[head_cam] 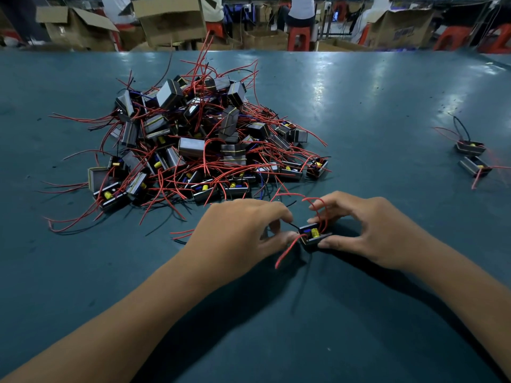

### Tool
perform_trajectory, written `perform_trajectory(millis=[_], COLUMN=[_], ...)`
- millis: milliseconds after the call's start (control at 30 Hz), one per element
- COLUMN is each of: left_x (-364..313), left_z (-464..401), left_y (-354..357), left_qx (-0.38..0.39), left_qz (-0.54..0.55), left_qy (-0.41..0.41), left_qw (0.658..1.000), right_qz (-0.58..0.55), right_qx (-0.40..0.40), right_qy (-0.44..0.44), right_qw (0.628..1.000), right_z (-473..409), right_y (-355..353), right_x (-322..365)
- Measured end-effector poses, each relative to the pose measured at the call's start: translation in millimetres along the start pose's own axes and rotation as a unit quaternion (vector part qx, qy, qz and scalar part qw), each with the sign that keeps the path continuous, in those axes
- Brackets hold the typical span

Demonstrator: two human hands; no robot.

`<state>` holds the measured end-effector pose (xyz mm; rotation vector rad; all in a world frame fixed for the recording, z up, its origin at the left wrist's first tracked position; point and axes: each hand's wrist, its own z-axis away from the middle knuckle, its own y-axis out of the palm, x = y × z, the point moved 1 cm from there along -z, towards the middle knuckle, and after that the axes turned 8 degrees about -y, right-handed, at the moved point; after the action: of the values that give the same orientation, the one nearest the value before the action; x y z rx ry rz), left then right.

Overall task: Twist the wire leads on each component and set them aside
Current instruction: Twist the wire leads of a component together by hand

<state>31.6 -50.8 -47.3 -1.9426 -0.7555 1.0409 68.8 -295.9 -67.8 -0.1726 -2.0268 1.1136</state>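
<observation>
I hold one small black open-topped case (313,236) between my two hands, low on the teal table (387,106) just in front of me. Inside it I see a yellow capacitor (314,232) standing beside something blue that I cannot make out. Its open side faces up and toward me, and its long axis runs roughly left to right, slightly tilted.

My left hand (243,230) has its fingers curled, thumb and forefinger pinching a red lead (287,251) where it leaves the left end of the case; that lead trails down toward me. A thin black lead (293,225) runs off under the same fingers. My right hand (367,230) grips the case, thumb along its near edge and fingers curled over the far side, with a second red lead (318,201) looping up over the forefinger.

Beyond my left hand lies the heap of components (199,142), too tangled in red wire to count. Well off to the right sit two set-aside components (471,156), one behind the other, close together.

At the far edge I count at least four open cardboard boxes (171,17); their contents are hidden.
</observation>
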Motion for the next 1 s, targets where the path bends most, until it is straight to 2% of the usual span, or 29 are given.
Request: perform_trajectory(millis=[200, 333, 400, 500, 533, 600, 667, 733, 833, 1000], left_x=[8, 18, 25, 41, 45, 49, 48, 48, 54, 42], left_z=[-3, -5, -8, -11, -12, -13, -13, -13, -12, -14], left_y=[-2, -15, -24, -40, -43, -45, -42, -40, -43, -27], left_qx=[0.014, 0.034, 0.02, -0.022, -0.027, -0.02, 0.003, 0.051, 0.103, 0.056], left_qz=[0.08, 0.132, 0.175, 0.224, 0.221, 0.203, 0.183, 0.148, 0.1, 0.087], left_qy=[-0.073, -0.083, -0.103, -0.139, -0.145, -0.151, -0.148, -0.132, -0.118, -0.106], left_qw=[0.994, 0.987, 0.979, 0.964, 0.964, 0.967, 0.972, 0.979, 0.983, 0.989], right_qz=[0.042, -0.017, -0.063, -0.051, -0.033, 0.015, 0.089, 0.115, 0.092, 0.108], right_qx=[0.001, -0.004, -0.103, -0.312, -0.345, -0.323, -0.243, -0.185, -0.159, -0.136], right_qy=[0.015, 0.021, -0.03, -0.141, -0.157, -0.171, -0.164, -0.125, -0.048, 0.003], right_qw=[0.999, 1.0, 0.992, 0.938, 0.925, 0.931, 0.952, 0.968, 0.982, 0.985], right_z=[0, 4, 4, 8, 9, 8, 3, -4, -7, -11], right_y=[-3, -19, -30, -37, -34, -20, -1, 13, 20, 22], right_x=[-2, 1, 10, 33, 42, 58, 64, 60, 53, 47])
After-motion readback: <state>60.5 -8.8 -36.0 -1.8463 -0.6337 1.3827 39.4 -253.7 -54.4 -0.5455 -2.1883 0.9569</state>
